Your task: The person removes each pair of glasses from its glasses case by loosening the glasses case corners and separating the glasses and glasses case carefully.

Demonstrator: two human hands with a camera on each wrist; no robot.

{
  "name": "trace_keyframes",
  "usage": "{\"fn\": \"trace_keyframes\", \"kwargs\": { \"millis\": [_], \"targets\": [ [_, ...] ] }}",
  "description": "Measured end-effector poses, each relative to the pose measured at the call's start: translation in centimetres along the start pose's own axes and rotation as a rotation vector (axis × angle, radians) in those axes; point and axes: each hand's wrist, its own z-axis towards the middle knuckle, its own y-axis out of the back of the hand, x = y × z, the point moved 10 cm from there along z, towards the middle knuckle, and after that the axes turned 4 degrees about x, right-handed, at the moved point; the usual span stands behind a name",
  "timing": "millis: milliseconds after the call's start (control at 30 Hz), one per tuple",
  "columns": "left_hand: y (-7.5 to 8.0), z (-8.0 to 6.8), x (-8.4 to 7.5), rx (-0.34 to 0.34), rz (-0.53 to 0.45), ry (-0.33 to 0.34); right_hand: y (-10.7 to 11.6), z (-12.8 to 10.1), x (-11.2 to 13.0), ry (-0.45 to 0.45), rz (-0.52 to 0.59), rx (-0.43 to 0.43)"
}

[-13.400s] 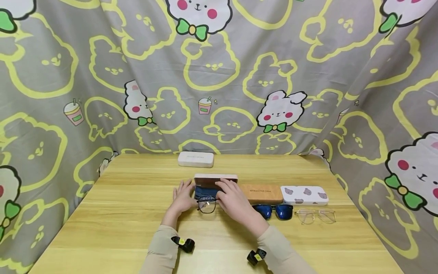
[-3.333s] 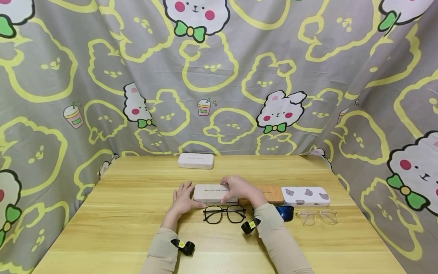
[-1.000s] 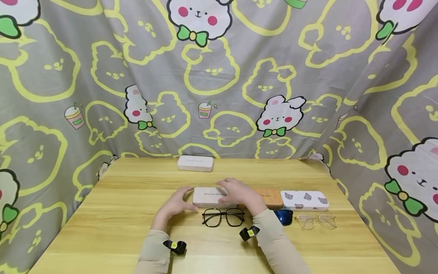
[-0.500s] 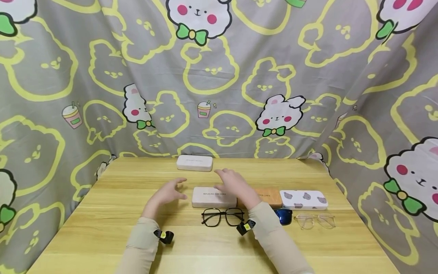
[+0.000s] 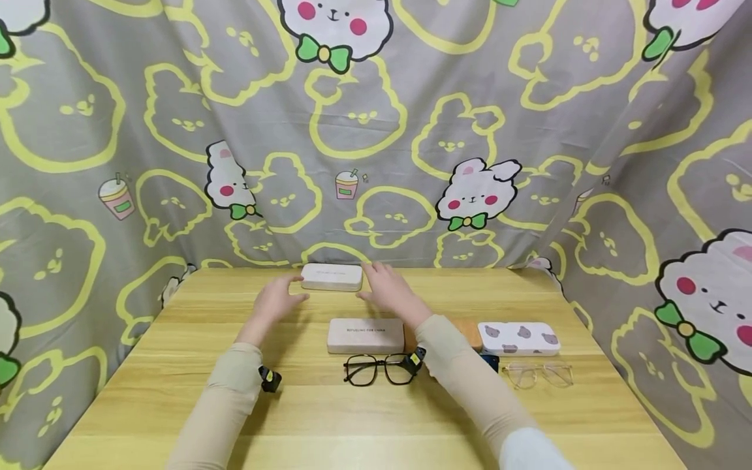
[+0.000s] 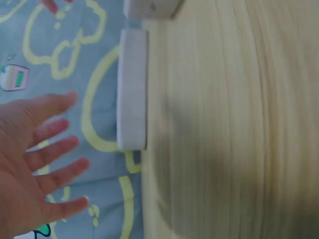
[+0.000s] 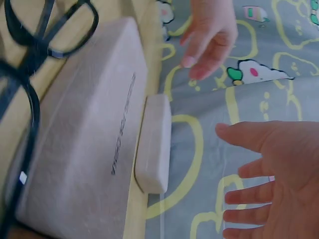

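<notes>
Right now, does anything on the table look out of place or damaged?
Nothing looks damaged or spilled. One white case lies alone at the far edge of the table, apart from the row of cases nearer the person, each with glasses in front. Both hands, left and right, are open on either side of it.

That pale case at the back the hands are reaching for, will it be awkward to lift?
Probably not: the pale case looks rigid and boxy, lying flat, so it should not roll. Its smooth rounded edges might slip slightly. Both hands flank it, left hand, right hand.
</notes>
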Motion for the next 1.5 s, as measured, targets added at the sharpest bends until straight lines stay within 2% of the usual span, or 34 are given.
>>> {"fn": "trace_keyframes", "kwargs": {
  "millis": [167,267,367,467,800,1100,1300,1500],
  "targets": [
    [0.7,1.4,-0.3,-0.09,0.087,-0.07,0.2,1.6,-0.3,0.008,0.004,-0.02],
    [0.6,2.1,-0.5,-0.103,0.153,-0.092,-0.2,2.6,-0.6,0.01,-0.003,-0.013],
    [0.1,2.8,-0.4,-0.08,0.222,-0.097,-1.0,3.5,-1.0,0.012,-0.008,0.007],
    [-0.8,3.7,0.0,-0.046,0.25,-0.099,-2.0,4.3,-1.7,0.007,-0.031,0.029],
    [-2.7,6.4,1.1,0.057,0.28,-0.065,-4.4,6.5,-2.9,-0.04,-0.067,0.136],
    [-3.7,7.1,2.4,0.132,0.298,0.014,-6.6,8.0,-2.9,-0.073,-0.046,0.213],
    [-4.2,7.5,2.9,0.165,0.293,0.032,-7.1,8.2,-3.0,-0.102,0.001,0.212],
    [-4.2,7.9,2.6,0.181,0.306,0.043,-7.6,8.5,-2.8,-0.111,-0.004,0.23]
  ]
}}
